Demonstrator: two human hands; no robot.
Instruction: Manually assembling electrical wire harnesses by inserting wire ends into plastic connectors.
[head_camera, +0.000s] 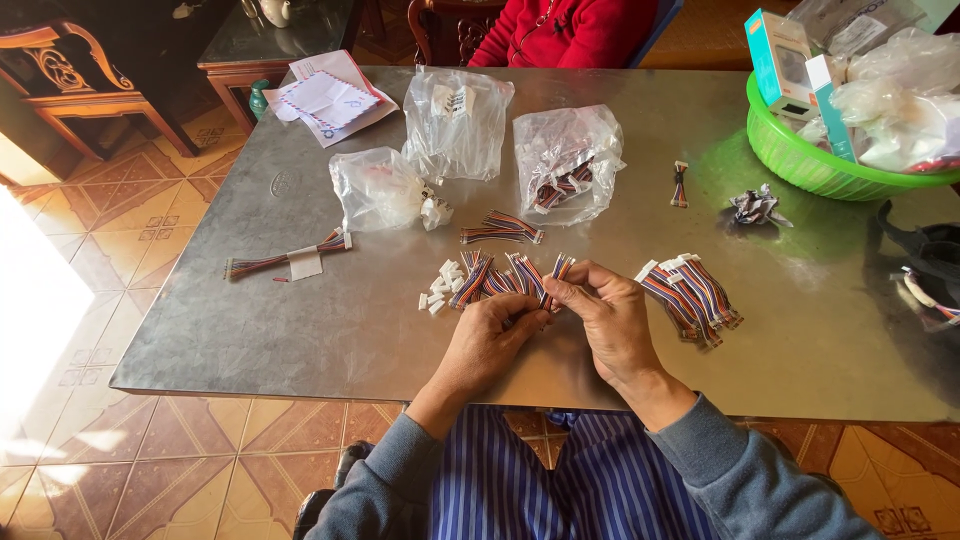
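Head view: my left hand (490, 340) and right hand (605, 315) meet at the near table edge, fingers pinched together on short multicoloured ribbon-wire leads (545, 283). Done, I judge: the stacked bundle of leads (690, 295) at right. Left: loose leads and white plastic connectors (440, 285). Fingertips partly hidden; clear bags' (565, 160) contents indistinct.

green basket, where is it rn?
Head view: the green basket sits at the table's far right corner, stuffed with boxes and plastic bags, just beyond a crumpled wrapper and well right of both hands.
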